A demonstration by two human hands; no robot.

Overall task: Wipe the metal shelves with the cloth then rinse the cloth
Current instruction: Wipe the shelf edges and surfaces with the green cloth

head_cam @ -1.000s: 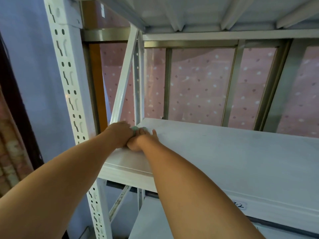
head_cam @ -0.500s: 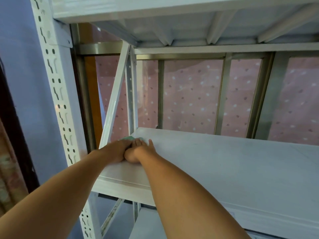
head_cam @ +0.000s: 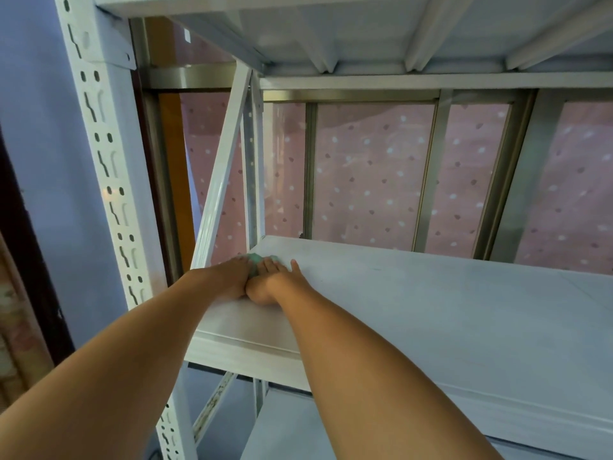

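Hands meet at the rear left corner of the white metal shelf (head_cam: 431, 310), close to its left edge. Our left hand (head_cam: 229, 277) and our right hand (head_cam: 275, 282) lie side by side and touch. Their fingers are quite straight and press the green cloth (head_cam: 257, 260) down on the shelf, and the right thumb spreads out to the right. Only a small part of the cloth shows at the fingertips, so we cannot tell its long axis or its direction. Just behind it stand the rear post (head_cam: 252, 167) and a diagonal brace (head_cam: 220, 180). A small white tag (head_cam: 187, 35) high above the brace is too small to read.
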